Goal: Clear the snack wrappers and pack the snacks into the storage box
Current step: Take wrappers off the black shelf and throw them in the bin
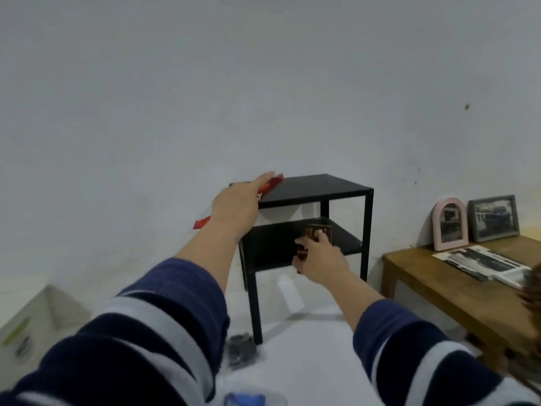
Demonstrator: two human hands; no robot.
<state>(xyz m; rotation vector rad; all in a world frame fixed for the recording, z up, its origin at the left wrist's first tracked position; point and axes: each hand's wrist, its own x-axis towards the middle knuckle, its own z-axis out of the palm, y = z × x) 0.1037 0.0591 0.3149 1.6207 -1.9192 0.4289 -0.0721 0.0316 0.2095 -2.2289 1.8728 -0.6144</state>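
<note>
Wall (263, 83): pale grey, filling the upper view.

Wooden table (456, 291): at right. We note a pink arched frame (449, 224) and a grey frame (494, 218) standing at its back edge against the wall, with printed sheets (483, 263) flat near the front edge.

Black stand (316, 189): two shelves, backed to the wall, on a pale floor.

White box (32, 315): at lower left, blurred.

Left hand (237, 205): fingers extended, lying over the top shelf's left edge. A red wrapper (270, 184) sits under the fingers, and a red strip shows below the wrist; we cannot tell whether the hand grips it or merely presses on it.

Right hand (317, 256): at the lower shelf's front edge, fingers curled round a brown packet (317, 231) (dark, glossy, print unreadable) held upright above that shelf.

Dark object (241, 348): on the floor beside the stand's front left leg, too blurred to identify.

Blue-and-clear item (246, 399): at the bottom edge, cropped.
</note>
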